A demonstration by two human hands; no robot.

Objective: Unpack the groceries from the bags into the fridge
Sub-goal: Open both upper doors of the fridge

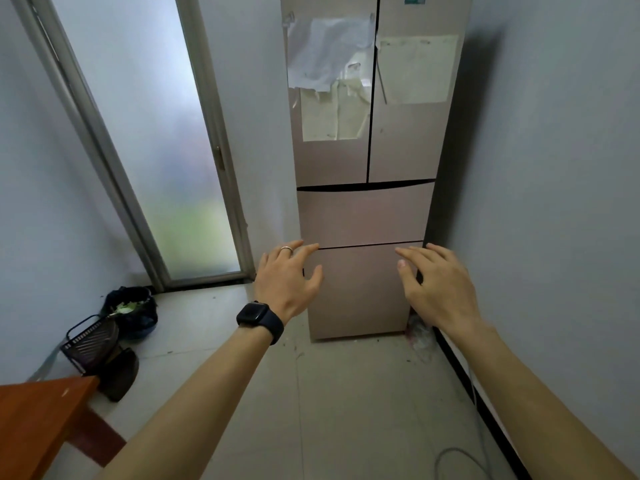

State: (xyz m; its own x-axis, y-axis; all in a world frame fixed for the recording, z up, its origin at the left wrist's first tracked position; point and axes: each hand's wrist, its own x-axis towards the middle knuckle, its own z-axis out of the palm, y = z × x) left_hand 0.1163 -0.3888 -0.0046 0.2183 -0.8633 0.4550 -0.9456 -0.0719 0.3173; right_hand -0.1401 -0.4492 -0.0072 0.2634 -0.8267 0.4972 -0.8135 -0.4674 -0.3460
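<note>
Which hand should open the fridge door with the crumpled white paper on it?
Probably the left hand: it's empty, open and on the same side as that fridge door, while the right hand is towards the other side.

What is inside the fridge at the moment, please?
Nothing inside shows: the fridge has both upper doors and both drawers shut. Only papers stuck on the doors are visible.

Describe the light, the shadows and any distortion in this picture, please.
Head view: soft daylight comes through the frosted door; the fridge throws a dark shadow on the right wall; the wide-angle lens bends the door frame.
</note>
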